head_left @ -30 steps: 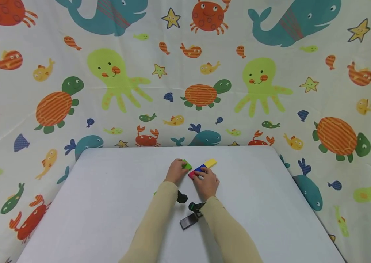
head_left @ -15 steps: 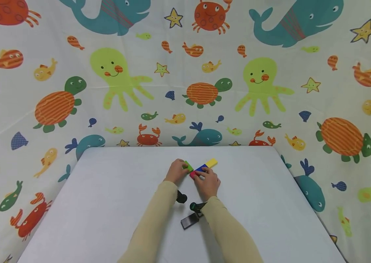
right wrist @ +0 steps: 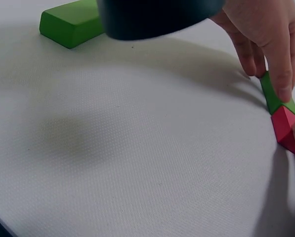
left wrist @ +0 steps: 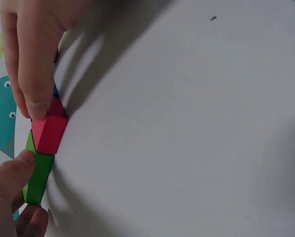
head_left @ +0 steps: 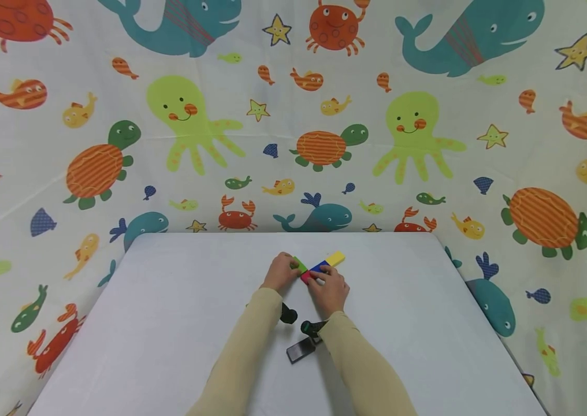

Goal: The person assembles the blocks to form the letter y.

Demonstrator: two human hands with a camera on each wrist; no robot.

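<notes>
My left hand (head_left: 279, 272) pinches a green block (left wrist: 40, 177) between thumb and fingers, its end against a red block (left wrist: 50, 127). My right hand (head_left: 330, 290) holds the red block in place, thumb at its near side and fingers over the top. Behind the red block a blue block (head_left: 318, 267) continues the line, partly covered by the right fingers. A yellow block (head_left: 335, 258) lies at the far end of that line. In the head view, green and red-blue-yellow meet at an angle, like a V.
Another green block (right wrist: 73, 22) lies on the white table (head_left: 168, 323), mostly hidden by the left forearm in the head view. Dark wrist camera mounts (head_left: 288, 315) and a black flat device (head_left: 301, 350) sit at the wrists. A sea-animal cloth (head_left: 272, 162) hangs behind the table.
The left hand has slid the green block slightly right and toward me, until its end meets the red block. The right hand stays almost still.
</notes>
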